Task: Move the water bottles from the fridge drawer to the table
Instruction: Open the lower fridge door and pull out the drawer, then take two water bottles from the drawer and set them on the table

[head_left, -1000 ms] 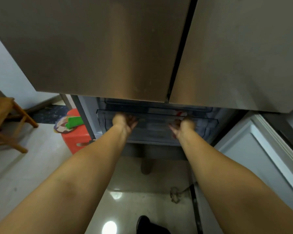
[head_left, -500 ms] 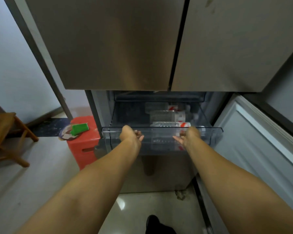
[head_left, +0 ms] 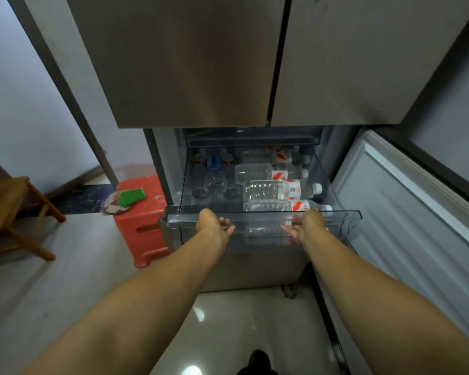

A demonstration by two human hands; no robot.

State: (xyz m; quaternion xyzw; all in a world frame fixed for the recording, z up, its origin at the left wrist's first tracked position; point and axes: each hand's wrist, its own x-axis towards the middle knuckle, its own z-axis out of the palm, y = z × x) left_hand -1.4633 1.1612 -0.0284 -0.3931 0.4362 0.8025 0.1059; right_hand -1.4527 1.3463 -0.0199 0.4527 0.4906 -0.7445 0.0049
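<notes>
The clear plastic fridge drawer (head_left: 257, 216) stands pulled out below the steel fridge doors. Several clear water bottles with red and white labels (head_left: 276, 189) lie on their sides in its right half, caps to the right. More clear bottles (head_left: 214, 180), one with a blue label, lie in the left half, pointing into the fridge. My left hand (head_left: 214, 226) grips the drawer's front rim left of centre. Right of centre, my right hand (head_left: 306, 223) grips the same rim. Both sets of fingers curl under the edge.
The lower fridge door (head_left: 406, 212) hangs open on the right. A red plastic stool (head_left: 144, 220) with a green sponge (head_left: 132, 196) stands against the fridge's left side. A wooden chair (head_left: 8, 212) is at far left. The upper doors (head_left: 201, 58) are closed overhead.
Both hands have pulled the drawer outward toward me, and the bottles inside have come into view. The camera has drawn back from the fridge.
</notes>
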